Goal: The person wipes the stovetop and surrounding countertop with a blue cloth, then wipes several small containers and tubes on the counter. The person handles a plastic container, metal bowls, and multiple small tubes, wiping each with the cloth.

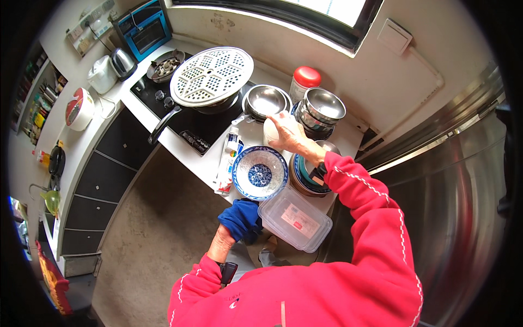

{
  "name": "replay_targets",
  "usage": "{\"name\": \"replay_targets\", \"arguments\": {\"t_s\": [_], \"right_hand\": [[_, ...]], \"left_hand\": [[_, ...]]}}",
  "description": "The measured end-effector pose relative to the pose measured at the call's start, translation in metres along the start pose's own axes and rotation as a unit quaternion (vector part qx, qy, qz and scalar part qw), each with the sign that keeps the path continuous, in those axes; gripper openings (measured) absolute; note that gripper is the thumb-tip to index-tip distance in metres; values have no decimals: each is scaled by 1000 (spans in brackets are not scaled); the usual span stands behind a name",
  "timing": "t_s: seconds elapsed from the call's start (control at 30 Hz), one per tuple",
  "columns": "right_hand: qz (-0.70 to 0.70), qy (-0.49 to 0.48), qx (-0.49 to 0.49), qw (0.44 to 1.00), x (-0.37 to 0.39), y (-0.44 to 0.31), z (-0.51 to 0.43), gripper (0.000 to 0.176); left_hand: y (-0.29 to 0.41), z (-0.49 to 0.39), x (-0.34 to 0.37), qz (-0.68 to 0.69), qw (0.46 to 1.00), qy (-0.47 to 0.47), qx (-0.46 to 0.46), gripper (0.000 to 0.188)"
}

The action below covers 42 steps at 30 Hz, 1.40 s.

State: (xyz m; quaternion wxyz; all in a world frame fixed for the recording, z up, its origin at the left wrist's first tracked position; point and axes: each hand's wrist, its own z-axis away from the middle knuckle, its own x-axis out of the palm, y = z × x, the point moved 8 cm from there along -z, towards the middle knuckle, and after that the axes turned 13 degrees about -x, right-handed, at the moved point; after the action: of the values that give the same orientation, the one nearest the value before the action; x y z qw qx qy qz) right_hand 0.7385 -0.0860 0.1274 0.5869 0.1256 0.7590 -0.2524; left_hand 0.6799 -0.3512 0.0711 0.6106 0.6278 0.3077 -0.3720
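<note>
My right hand [288, 133] is closed around a whitish cup-like container [269, 131], which it partly hides, over the counter. My left hand [223, 238] is wrapped in a blue cloth [242, 218] just below a blue-and-white patterned bowl [260, 173]. Whether the cloth touches the bowl I cannot tell. Beside the bowl, a clear plastic box [295, 218] with a label juts past the counter's front edge. Under my right forearm stands a stack of bowls [301, 173], partly hidden. Steel bowls [325, 104] are stacked beyond my right hand, and another steel bowl [267, 101] lies to their left.
A perforated steamer plate [212, 75] tops a pan on the black cooktop [194, 131]; its handle [164, 124] sticks out over the counter edge. Tubes [229, 159] lie left of the bowl. A red-lidded jar [306, 77] stands by the wall. A steel-fronted appliance [433, 184] is at right.
</note>
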Motion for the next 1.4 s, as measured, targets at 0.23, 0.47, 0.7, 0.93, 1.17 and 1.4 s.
{"name": "replay_targets", "arguments": {"t_s": [0.23,0.47,0.7,0.93,1.17,1.4], "right_hand": [[1,100,-18,995,-85,-23,22,82],[-34,241,-19,970,-241,-24,115,78],[106,259,95,955,-280,47,212,79],[121,181,210,953,-187,140,250,85],[37,123,251,959,-100,184,219,99],[-86,169,123,974,-108,238,190,53]], "left_hand": [[-14,-1,13,55,998,-11,-7,21],[-44,-10,39,188,982,-21,-17,25],[-56,-16,47,347,936,-43,-41,23],[18,-2,-17,-72,992,57,82,17],[58,27,-73,10,994,104,27,17],[90,32,-51,-124,984,79,-105,23]]}}
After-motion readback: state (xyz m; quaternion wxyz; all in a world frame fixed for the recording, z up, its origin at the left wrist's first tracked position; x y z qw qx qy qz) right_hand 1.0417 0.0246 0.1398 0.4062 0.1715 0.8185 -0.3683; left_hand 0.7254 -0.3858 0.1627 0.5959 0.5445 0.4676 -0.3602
